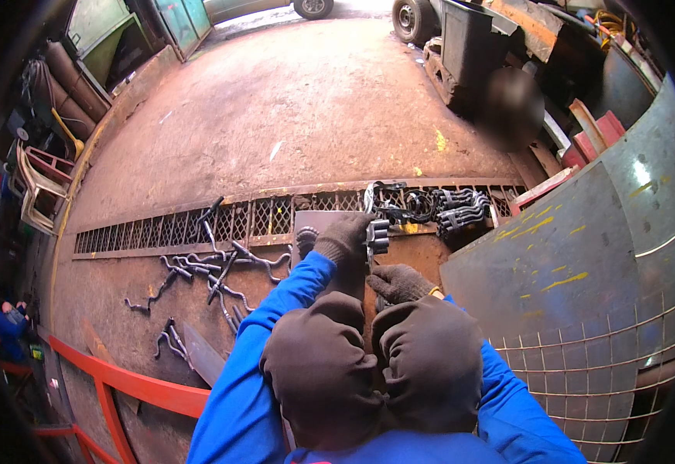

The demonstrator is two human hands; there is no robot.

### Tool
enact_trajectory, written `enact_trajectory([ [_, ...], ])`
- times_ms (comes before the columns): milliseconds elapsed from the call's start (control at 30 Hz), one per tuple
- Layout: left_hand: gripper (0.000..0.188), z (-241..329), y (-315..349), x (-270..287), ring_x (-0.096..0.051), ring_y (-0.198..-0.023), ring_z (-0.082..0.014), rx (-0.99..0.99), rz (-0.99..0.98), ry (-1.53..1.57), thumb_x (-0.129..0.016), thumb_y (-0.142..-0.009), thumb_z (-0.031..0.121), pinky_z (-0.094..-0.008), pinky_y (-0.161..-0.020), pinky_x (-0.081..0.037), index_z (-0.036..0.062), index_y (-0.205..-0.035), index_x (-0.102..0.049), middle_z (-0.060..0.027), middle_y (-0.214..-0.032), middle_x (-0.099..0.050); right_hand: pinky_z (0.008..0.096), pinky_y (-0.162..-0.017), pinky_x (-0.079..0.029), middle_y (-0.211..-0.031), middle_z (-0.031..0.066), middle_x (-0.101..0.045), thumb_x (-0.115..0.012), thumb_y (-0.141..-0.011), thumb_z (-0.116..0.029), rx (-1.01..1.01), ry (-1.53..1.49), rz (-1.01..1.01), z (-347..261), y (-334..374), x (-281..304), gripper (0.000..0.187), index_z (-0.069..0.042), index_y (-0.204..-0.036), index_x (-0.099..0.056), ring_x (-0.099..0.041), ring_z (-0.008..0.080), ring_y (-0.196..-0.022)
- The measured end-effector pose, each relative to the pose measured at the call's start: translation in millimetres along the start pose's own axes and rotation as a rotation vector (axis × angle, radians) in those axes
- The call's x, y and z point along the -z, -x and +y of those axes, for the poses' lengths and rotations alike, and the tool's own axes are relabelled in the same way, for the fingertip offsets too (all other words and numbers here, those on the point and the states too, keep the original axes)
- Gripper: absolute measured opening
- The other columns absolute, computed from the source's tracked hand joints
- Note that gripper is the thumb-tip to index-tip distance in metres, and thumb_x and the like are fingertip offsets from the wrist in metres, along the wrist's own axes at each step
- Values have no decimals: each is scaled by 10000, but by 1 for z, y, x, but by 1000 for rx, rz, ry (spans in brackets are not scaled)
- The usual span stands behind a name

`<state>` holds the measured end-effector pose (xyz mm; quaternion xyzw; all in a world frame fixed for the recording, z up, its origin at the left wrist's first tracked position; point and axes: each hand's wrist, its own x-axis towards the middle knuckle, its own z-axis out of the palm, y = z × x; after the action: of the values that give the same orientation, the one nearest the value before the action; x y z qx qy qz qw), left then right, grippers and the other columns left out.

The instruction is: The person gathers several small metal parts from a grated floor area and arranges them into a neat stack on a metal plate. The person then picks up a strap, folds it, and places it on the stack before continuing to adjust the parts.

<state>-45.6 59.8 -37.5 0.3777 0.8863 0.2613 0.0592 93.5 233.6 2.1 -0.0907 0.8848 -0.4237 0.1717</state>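
Note:
My left hand (343,237), in a dark knit glove, is closed around a bundle of bent metal rods (377,237); their round grey ends show beside its fingers. Just below and to the right, my right hand (401,284), gloved too, has its fingers curled near the lower side of that bundle. What lies inside those fingers is hidden. Under my left hand is a flat dark metal plate (318,219). A stacked bundle of bent rods (463,210) rests to the right on the floor grating, beside loose dark strapping (384,195).
Several loose bent rods (225,271) lie scattered on the floor to the left. A red metal rail (148,393) crosses the lower left. At right stand a large grey sheet (562,255) and wire mesh (585,371). A floor grating (167,236) runs across ahead.

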Motion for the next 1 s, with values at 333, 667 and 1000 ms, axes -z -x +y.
enact_trajectory([
  [333, 688, 1, -1, -2, -610, -1119, -407, 33, 72, 24, -844, -633, 197, -478, -966, -494, 135, -1273, -599, -182, -1152, -660, 505, -840, -507, -1000, 229, -719, -596, -929, -567, -166, 302, 224, -13, -5, 5, 597, -45, -1219, -619, -680, 420, -989],
  [667, 674, 1, -7, -1, -621, -1116, -428, 83, -11, 33, -844, -689, 205, -486, -951, -505, 102, -1296, -570, -213, -1168, -662, 368, -619, -515, -744, 132, -715, -658, -918, -508, -372, -343, 205, -22, -35, 9, 535, 20, -906, -742, -688, 231, -671],
  [1000, 714, 14, -18, 11, -601, -1126, -444, 83, -172, -96, -863, -680, 244, -512, -933, -505, 46, -1271, -515, -262, -1167, -619, 335, -592, -570, -840, 101, -683, -630, -974, -311, -346, -740, 151, 9, -33, -6, 362, 47, -979, -683, -653, 189, -669],
])
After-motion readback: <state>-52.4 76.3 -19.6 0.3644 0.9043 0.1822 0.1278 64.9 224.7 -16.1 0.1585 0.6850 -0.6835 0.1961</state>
